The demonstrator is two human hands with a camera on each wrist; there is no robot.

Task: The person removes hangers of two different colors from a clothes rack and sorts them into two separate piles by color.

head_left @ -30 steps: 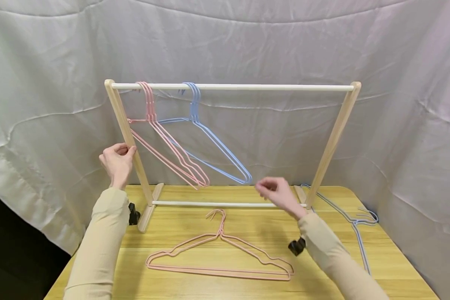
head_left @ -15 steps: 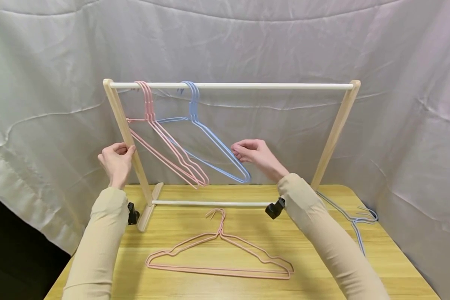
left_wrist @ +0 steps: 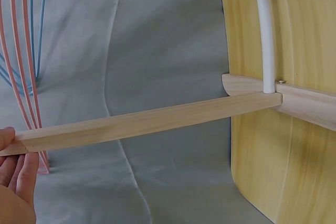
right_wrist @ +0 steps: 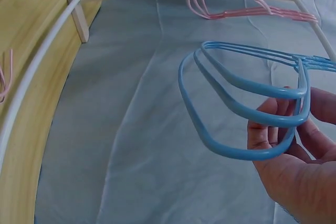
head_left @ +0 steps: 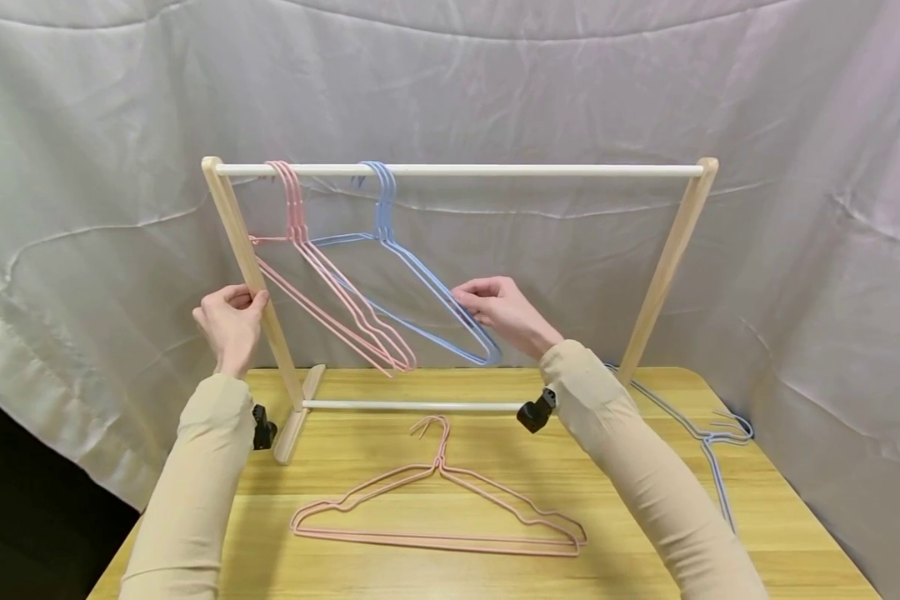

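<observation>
My left hand (head_left: 230,323) grips the left wooden upright (head_left: 249,250) of a clothes rack, thumb on one side and fingers on the other. Three blue hangers (head_left: 429,279) hang from the rack's white top rail (head_left: 540,170), left of its middle. Around their sloping right arms my right hand (head_left: 506,312) curls its thumb and fingers, close above the lower corners. In the right wrist view the blue hangers (right_wrist: 239,153) fan apart at the rounded ends, partly covering the fingers (right_wrist: 258,136). Pink hangers (head_left: 345,292) hang farther left, beside the upright.
Two pink hangers (head_left: 440,546) lie overlapped on the wooden table (head_left: 390,579) before the rack. More blue-grey hangers (head_left: 708,437) lie at the table's right, partly hidden by the right sleeve. A white lower bar (head_left: 420,406) joins the rack's feet; a grey curtain (head_left: 540,92) hangs behind.
My right hand has risen and moved left from beside the blue hangers' lower corners to take hold of their right arms. The left hand stays on the upright.
</observation>
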